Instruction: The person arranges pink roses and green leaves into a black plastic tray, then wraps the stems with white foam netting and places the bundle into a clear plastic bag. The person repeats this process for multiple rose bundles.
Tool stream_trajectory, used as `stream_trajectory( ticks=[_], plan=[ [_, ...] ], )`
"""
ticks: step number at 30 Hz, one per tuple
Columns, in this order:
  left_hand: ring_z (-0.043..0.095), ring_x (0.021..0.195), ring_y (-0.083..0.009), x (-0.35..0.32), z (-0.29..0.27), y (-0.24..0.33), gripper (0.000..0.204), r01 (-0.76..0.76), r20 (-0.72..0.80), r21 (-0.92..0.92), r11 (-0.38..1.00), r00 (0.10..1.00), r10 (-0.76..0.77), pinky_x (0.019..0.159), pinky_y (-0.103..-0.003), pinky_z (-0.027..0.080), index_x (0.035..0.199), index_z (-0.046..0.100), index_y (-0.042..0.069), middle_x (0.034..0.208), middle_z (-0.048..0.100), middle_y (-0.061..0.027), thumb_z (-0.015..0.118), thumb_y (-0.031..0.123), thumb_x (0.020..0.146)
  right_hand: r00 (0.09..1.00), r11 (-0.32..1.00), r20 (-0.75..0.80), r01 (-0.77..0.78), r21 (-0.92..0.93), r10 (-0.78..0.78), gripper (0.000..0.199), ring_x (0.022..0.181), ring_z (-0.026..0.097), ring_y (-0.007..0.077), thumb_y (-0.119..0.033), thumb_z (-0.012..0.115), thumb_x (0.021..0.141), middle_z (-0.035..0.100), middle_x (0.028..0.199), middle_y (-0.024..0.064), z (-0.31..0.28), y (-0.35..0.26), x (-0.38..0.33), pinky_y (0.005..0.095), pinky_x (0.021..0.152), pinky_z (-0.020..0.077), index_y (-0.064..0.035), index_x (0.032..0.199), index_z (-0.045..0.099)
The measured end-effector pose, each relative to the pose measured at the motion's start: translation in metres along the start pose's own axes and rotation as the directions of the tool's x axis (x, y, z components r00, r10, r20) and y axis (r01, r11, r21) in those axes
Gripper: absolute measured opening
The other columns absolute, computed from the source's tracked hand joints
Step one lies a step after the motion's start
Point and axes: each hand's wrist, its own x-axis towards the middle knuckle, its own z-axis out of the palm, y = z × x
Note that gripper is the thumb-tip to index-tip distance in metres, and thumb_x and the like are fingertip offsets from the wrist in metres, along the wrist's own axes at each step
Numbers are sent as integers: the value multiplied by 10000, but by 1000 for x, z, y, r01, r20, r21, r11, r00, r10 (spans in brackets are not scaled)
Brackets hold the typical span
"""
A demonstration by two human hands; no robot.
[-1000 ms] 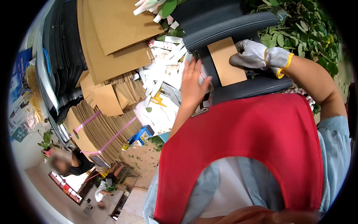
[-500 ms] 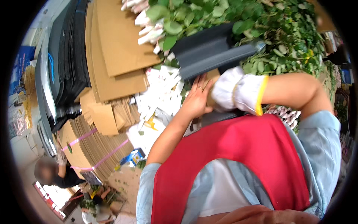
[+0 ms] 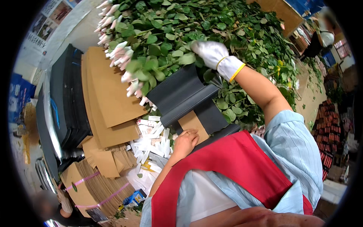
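My bare left hand (image 3: 186,142) lies with its fingers resting on a brown cardboard strip (image 3: 195,124), on top of black sheet material. Just beyond it stands a black ribbed sheet (image 3: 177,94), bent into a trough shape. My right hand (image 3: 212,54), in a white glove with a yellow cuff edge, reaches over the heap of leafy green stems (image 3: 242,41). Its fingers are smeared by motion beside blurred leaves, so I cannot tell whether they grip a stem. Pale pink and white wrapped ends (image 3: 120,56) stick out at the heap's left side.
White paper slips (image 3: 153,140) lie scattered left of my left hand. Farther left are large cardboard sheets (image 3: 109,94), a stack of black sheets (image 3: 62,102) and strapped cardboard (image 3: 94,185). A blue box (image 3: 135,197) lies nearby. Other people are at the lower left and upper right.
My gloved right hand has moved away from the cardboard strip, up and over the leafy stems. My left hand stays at the strip. The whole view has shifted, showing more of the heap.
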Motion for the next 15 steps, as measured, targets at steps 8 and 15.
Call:
stream_trajectory(
  ticks=[8,15],
  plan=[
    [615,1137,-296,-12,-2,-7,150,64,30,-113,992,998,-61,960,-381,499,979,730,38,1137,700,-103,681,85,845,986,1000,-165,-6,1,6,456,992,649,333,-141,592,861,663,1080,152,-31,24,39,439,817,547,-164,1312,527],
    [605,1142,-292,-10,3,-13,157,33,38,-157,987,999,-27,968,-376,489,969,725,38,1150,694,-99,672,67,824,952,969,181,-248,-18,247,359,968,682,339,-78,525,903,681,1164,155,-20,41,35,423,835,569,-127,1244,626]
  ],
)
